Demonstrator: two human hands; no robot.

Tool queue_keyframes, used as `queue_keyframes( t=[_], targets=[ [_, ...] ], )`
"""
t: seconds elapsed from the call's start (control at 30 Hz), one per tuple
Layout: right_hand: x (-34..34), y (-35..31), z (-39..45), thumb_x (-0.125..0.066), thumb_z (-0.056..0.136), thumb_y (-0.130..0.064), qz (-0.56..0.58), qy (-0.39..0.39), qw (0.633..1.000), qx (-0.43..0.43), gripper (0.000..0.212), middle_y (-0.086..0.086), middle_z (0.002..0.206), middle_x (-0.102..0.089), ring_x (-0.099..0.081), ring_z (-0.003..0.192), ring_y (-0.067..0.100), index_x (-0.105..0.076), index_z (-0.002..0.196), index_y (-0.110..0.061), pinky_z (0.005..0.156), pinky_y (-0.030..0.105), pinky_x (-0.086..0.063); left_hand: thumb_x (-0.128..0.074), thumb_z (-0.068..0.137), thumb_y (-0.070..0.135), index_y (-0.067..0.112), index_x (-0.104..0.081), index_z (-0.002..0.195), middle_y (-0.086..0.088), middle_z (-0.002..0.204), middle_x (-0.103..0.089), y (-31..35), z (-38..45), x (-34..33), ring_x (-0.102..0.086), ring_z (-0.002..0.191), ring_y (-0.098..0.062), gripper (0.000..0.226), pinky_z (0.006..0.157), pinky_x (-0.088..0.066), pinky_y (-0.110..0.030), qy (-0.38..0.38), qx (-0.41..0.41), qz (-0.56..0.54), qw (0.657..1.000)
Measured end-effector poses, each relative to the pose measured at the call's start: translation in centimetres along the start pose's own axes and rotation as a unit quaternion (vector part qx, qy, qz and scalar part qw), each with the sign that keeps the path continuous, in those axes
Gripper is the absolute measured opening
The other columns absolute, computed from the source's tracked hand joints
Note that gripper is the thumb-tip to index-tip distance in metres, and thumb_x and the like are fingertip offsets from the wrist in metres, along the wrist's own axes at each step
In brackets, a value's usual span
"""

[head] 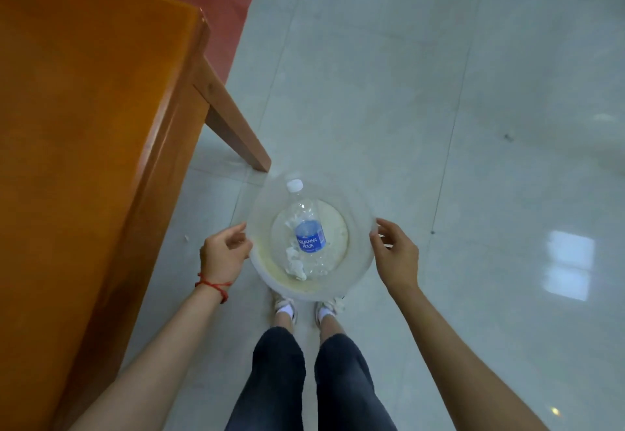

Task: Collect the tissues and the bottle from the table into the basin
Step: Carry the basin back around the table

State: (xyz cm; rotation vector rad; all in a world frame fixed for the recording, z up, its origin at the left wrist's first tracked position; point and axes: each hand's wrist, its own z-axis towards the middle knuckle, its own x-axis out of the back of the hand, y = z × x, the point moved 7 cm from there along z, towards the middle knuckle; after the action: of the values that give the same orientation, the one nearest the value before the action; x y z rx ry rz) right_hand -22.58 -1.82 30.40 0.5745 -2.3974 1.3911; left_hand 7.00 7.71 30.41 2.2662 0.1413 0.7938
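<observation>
A translucent round basin hangs above my feet, beside the table corner. Inside it lies a clear plastic bottle with a blue label and a white cap, the cap pointing away from me. Crumpled white tissues lie in the basin next to and under the bottle. My left hand, with a red string on its wrist, grips the left rim. My right hand holds the right rim, thumb and fingers pinched on the edge.
An orange wooden table fills the left side, and its leg slants down to the floor just beyond the basin. A small white scrap lies on the pale glossy tiled floor by the table.
</observation>
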Motion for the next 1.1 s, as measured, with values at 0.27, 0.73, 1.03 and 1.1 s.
queue_keyframes(
  t=[0.27,0.73,1.03,1.1],
  targets=[
    [-6.9,7.1,6.8,-0.059,0.086,-0.017,-0.011,0.003,1.0,-0.022,0.02,-0.008,0.089,-0.065,-0.057,0.072,-0.016,-0.064,0.106,-0.017,0.062,-0.001,-0.043,-0.064,0.076,-0.006,-0.003,-0.057,0.118,-0.011,0.095,-0.063,-7.3,9.4,-4.5,-0.059,0.082,-0.021,0.043,0.065,-0.055,-0.013,-0.008,0.016,-0.002,1.0],
    [-21.6,19.5,19.1,-0.058,0.085,-0.011,-0.01,-0.021,0.998,-0.053,0.025,-0.007,0.094,-0.063,-0.057,0.074,-0.002,-0.062,0.11,-0.014,0.061,-0.003,-0.041,-0.062,0.075,-0.007,-0.002,-0.058,0.117,-0.009,0.096,-0.063,-18.8,25.3,-11.6,-0.059,0.085,-0.022,0.042,0.078,-0.052,-0.03,0.001,0.062,0.039,0.997],
    [-26.5,23.1,22.7,-0.056,0.086,-0.012,0.004,-0.005,0.998,-0.07,0.025,-0.005,0.097,-0.063,-0.058,0.072,0.0,-0.06,0.11,-0.016,0.062,0.002,-0.044,-0.064,0.076,-0.002,-0.001,-0.06,0.115,-0.016,0.103,-0.067,-22.2,31.2,-13.5,-0.061,0.089,-0.022,0.04,0.088,-0.053,-0.041,0.01,0.055,0.043,0.998],
    [-27.2,23.5,23.2,-0.057,0.085,-0.012,0.001,-0.009,0.997,-0.071,0.025,-0.003,0.099,-0.065,-0.057,0.071,-0.003,-0.06,0.11,-0.016,0.063,0.005,-0.045,-0.065,0.076,0.0,0.002,-0.06,0.115,-0.017,0.105,-0.068,-23.0,31.9,-13.7,-0.063,0.091,-0.025,0.039,0.092,-0.051,-0.045,0.012,0.062,0.047,0.997]
  ],
)
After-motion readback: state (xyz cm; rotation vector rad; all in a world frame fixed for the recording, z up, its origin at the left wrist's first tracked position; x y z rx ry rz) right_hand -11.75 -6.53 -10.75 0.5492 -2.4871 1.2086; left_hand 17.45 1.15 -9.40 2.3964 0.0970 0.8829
